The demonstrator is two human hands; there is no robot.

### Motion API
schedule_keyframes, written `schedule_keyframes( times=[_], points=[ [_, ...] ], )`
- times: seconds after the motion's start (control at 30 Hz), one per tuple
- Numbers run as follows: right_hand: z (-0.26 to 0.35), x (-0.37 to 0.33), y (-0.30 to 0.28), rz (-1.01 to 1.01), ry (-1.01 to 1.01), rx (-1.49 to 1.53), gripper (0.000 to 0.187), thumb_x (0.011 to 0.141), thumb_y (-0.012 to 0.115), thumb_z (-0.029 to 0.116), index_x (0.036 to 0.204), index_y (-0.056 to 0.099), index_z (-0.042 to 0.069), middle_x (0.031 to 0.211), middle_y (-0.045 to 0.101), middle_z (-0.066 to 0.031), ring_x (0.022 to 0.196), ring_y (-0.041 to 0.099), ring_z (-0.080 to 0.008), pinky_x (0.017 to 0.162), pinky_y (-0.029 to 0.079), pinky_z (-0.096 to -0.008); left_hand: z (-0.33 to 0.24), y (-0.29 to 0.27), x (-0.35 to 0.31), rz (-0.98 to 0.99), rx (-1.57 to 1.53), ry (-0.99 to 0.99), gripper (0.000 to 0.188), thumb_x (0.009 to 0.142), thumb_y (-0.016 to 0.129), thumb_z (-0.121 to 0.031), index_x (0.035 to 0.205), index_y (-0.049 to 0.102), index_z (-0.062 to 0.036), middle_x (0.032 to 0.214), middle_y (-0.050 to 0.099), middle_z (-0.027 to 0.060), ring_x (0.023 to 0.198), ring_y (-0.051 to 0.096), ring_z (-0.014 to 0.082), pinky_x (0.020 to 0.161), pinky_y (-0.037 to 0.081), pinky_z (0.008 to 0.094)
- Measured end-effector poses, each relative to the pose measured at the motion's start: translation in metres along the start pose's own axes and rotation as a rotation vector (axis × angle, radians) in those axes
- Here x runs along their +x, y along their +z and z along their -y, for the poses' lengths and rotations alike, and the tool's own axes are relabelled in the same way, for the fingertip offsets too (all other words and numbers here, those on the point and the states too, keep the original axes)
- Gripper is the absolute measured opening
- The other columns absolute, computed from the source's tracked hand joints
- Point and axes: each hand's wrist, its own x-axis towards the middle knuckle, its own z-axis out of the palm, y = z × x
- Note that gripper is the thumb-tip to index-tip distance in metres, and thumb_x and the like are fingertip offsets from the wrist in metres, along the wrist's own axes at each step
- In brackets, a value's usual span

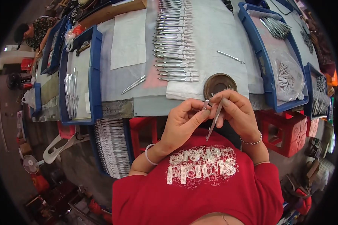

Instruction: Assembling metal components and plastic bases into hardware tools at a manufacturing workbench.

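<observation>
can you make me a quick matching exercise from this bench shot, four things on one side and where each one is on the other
Things:
1. slim metal tool
2. round brown dish
3. long row of metal tools
4. clear plastic bag of small metal parts

Places:
A. inside the blue tray at the right
B. laid out on the white cloth up the middle of the bench
C. held between the left hand and the right hand
D. on the bench edge just beyond the hands

Pairs: 1-C, 2-D, 3-B, 4-A
</observation>
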Motion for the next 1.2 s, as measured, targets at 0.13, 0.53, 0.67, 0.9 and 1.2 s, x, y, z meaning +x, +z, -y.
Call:
schedule_keyframes(
  times=[0.13, 0.53, 0.67, 0.9, 1.2],
  points=[
    [0.0, -0.007, 0.011, -0.084, -0.182, -0.323, 0.012, 0.091, 0.051, 0.005, 0.098, 0.057, -0.003, 0.082, 0.061, -0.0086, 0.063, 0.058, -0.0104, 0.056, 0.048, -0.0202, 0.008, -0.001, 0.0, 0.015, 0.018, 0.005, 0.015, 0.091, 0.054, -0.006, 0.104, 0.055, 0.0016, 0.09, 0.062, 0.0053, 0.083, 0.058, 0.0075, 0.074, 0.047, 0.02],
    [-0.004, -0.009, 0.026, -0.238, -0.354, -0.769, 0.008, 0.079, 0.066, 0.002, 0.084, 0.062, -0.001, 0.07, 0.061, -0.0056, 0.062, 0.059, -0.0108, 0.054, 0.045, -0.0217, 0.009, -0.001, -0.004, 0.056, 0.207, 0.092, 0.011, 0.09, 0.056, -0.006, 0.097, 0.057, 0.0028, 0.083, 0.063, 0.0033, 0.077, 0.056, 0.0042, 0.068, 0.047, 0.0188],
    [-0.006, -0.009, 0.026, -0.24, -0.363, -0.762, 0.008, 0.078, 0.067, 0.002, 0.083, 0.062, -0.002, 0.07, 0.061, -0.0054, 0.059, 0.059, -0.0103, 0.052, 0.044, -0.0209, 0.009, -0.003, -0.005, 0.092, 0.197, 0.049, 0.011, 0.089, 0.056, -0.005, 0.097, 0.056, 0.0032, 0.081, 0.064, 0.0055, 0.077, 0.059, 0.0055, 0.068, 0.048, 0.0197],
    [-0.007, -0.008, 0.023, -0.228, -0.333, -0.725, 0.006, 0.08, 0.066, 0.002, 0.081, 0.062, -0.003, 0.067, 0.061, -0.0047, 0.056, 0.058, -0.008, 0.05, 0.044, -0.0202, 0.007, -0.003, -0.004, 0.127, 0.23, -0.01, 0.011, 0.09, 0.055, -0.008, 0.092, 0.054, 0.0032, 0.079, 0.063, 0.0051, 0.072, 0.058, 0.006, 0.061, 0.047, 0.0195],
    [-0.02, 0.014, 0.005, -0.258, 0.012, -0.326, 0.014, 0.083, 0.061, 0.007, 0.073, 0.055, 0.002, 0.063, 0.055, 0.001, 0.051, 0.048, -0.0029, 0.043, 0.035, -0.0178, 0.014, -0.008, 0.014, 0.1, -0.101, -0.312, 0.012, 0.09, 0.056, -0.008, 0.09, 0.051, 0.0032, 0.081, 0.064, 0.0114, 0.073, 0.064, 0.015, 0.064, 0.052, 0.0236]
  ],
)
